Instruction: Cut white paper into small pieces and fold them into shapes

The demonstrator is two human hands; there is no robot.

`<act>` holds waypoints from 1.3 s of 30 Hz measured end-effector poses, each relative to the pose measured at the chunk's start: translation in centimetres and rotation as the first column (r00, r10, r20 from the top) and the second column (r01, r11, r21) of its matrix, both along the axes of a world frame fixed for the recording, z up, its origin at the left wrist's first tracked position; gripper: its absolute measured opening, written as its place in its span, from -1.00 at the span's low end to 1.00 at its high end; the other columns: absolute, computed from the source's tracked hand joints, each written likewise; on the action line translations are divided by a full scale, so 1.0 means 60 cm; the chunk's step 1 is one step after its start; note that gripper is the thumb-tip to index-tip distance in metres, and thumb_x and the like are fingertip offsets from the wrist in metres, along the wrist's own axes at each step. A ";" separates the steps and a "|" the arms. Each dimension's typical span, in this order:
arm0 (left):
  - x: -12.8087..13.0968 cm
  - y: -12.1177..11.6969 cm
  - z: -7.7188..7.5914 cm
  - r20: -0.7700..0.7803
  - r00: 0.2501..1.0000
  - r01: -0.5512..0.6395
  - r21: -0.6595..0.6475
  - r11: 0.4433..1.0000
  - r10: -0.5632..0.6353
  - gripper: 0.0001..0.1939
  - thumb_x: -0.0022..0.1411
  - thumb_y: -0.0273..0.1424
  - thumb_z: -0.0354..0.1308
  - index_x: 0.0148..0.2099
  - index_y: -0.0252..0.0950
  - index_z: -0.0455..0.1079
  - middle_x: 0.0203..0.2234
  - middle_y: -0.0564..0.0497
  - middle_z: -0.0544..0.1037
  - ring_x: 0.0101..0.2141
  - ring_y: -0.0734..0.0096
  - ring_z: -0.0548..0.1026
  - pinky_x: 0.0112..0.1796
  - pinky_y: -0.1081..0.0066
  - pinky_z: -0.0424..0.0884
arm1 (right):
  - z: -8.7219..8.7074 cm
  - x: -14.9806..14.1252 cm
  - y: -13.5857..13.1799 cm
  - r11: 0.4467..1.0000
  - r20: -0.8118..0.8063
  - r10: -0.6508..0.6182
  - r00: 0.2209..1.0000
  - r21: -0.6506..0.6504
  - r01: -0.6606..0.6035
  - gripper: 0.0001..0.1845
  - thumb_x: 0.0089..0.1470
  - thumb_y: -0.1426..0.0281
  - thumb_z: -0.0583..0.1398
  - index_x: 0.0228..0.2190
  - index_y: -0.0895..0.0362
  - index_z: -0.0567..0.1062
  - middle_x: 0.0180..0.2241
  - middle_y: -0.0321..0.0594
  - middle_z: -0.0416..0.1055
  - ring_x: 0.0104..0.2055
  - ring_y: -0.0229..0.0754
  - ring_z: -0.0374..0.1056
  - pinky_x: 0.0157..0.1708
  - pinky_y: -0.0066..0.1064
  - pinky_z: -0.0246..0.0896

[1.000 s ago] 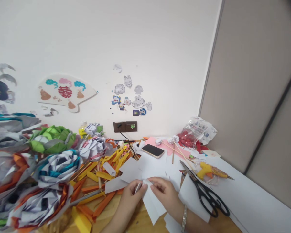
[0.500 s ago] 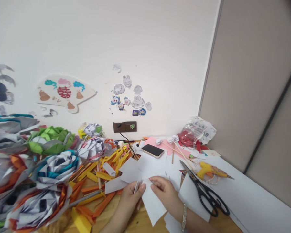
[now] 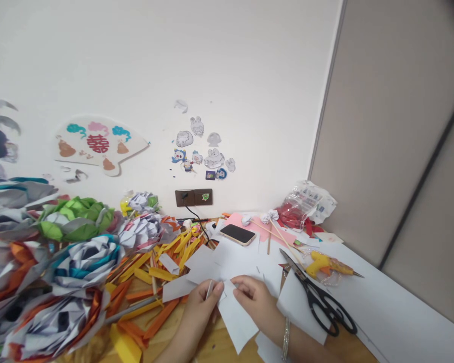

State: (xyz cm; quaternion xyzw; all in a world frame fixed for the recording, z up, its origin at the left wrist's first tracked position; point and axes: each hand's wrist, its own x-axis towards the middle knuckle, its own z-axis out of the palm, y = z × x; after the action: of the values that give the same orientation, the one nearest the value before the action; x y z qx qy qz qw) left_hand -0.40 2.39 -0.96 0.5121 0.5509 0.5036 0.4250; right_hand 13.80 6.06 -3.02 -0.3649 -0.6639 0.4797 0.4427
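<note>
Between my two hands hangs a piece of white paper (image 3: 237,325), one corner pointing down over the wooden table. My left hand (image 3: 201,307) pinches its upper left edge between thumb and fingers. A thin white strip (image 3: 209,289) sticks up from that same hand; whether it is a stick or folded paper I cannot tell. My right hand (image 3: 258,298) closes on the upper right edge of the paper, fingers curled. Black-handled scissors (image 3: 318,292) lie partly spread, just right of my right hand. White paper sheets (image 3: 204,264) lie beyond my fingers.
Large folded-paper flowers (image 3: 85,262) crowd the left side. Yellow and orange paper strips (image 3: 157,272) are scattered beside them. Farther back lie a phone (image 3: 237,234), pink paper (image 3: 263,233) and a plastic bag (image 3: 302,204). A yellow glue gun (image 3: 327,264) rests at right.
The whole view has shifted slightly. Both hands keep their hold on the paper, with hardly any movement of the fingers.
</note>
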 end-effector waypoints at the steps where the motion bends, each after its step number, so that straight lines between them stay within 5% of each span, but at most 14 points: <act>1: 0.000 0.000 -0.002 -0.009 1.000 -0.008 0.003 1.000 0.008 -0.52 -0.06 0.04 0.08 -0.65 -0.22 0.05 -0.86 0.22 0.13 -0.73 0.58 0.07 -0.62 0.52 -0.01 | 0.003 0.000 -0.002 1.000 0.004 0.006 1.000 0.001 -0.006 -0.74 -0.08 0.28 0.15 -0.36 0.20 0.48 -0.65 -0.40 0.15 -0.60 -0.31 0.08 -0.58 -0.49 -0.02; 7: -0.003 0.002 -0.009 -0.093 0.991 -0.086 0.091 0.992 0.094 -0.54 -0.02 -0.03 0.08 -0.65 -0.22 0.02 -0.80 0.22 0.12 -0.69 0.55 0.11 -0.60 0.52 0.03 | 0.007 -0.002 -0.007 1.000 -0.022 0.022 1.000 -0.005 -0.022 -0.72 -0.09 0.27 0.16 -0.36 0.20 0.49 -0.67 -0.41 0.11 -0.61 -0.34 0.05 -0.60 -0.50 -0.04; 13: 0.003 0.004 -0.014 0.025 0.997 0.070 -0.007 0.998 -0.070 -0.55 0.01 0.03 0.02 -0.58 -0.24 0.13 -0.85 0.21 0.20 -0.77 0.56 0.12 -0.65 0.52 0.02 | -0.011 -0.002 0.006 0.998 -0.098 -0.014 0.995 -0.058 0.009 -0.67 -0.08 0.24 0.19 -0.29 0.20 0.47 -0.62 -0.38 0.16 -0.57 -0.32 0.08 -0.57 -0.50 -0.01; 18: 0.002 0.007 -0.019 0.088 0.993 0.081 -0.022 0.996 -0.079 -0.56 -0.03 0.02 0.07 -0.58 -0.25 0.12 -0.87 0.21 0.21 -0.78 0.59 0.11 -0.67 0.54 -0.04 | -0.007 0.001 0.005 0.999 -0.111 0.033 0.993 -0.033 -0.037 -0.67 -0.06 0.24 0.19 -0.28 0.20 0.48 -0.66 -0.43 0.10 -0.61 -0.36 0.02 -0.62 -0.53 -0.08; 28: 0.008 -0.002 -0.004 0.191 0.979 0.081 -0.048 0.996 -0.071 -0.53 -0.10 0.05 0.11 -0.58 -0.26 0.13 -0.84 0.24 0.18 -0.79 0.64 0.09 -0.69 0.54 -0.09 | 0.007 0.004 -0.006 0.991 0.021 0.011 1.000 0.134 -0.014 -0.75 0.02 0.32 0.12 -0.35 0.15 0.56 -0.43 -0.17 0.49 -0.42 -0.18 0.35 -0.41 -0.42 0.24; 39: 0.007 -0.002 -0.010 0.057 0.997 0.061 -0.005 0.998 -0.060 -0.55 -0.04 0.04 0.08 -0.57 -0.24 0.11 -0.80 0.25 0.13 -0.76 0.61 0.10 -0.68 0.55 -0.02 | 0.005 0.004 -0.010 0.995 -0.077 0.088 0.993 0.051 -0.085 -0.83 -0.01 0.36 0.10 -0.36 0.17 0.43 -0.54 -0.29 0.36 -0.50 -0.26 0.26 -0.50 -0.48 0.12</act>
State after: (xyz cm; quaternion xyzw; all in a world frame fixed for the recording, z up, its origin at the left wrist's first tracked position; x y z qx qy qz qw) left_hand 0.00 2.24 -1.58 0.5126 0.5245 0.5031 0.4571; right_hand 14.04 5.44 -2.73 -0.3058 -0.6723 0.4965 0.4561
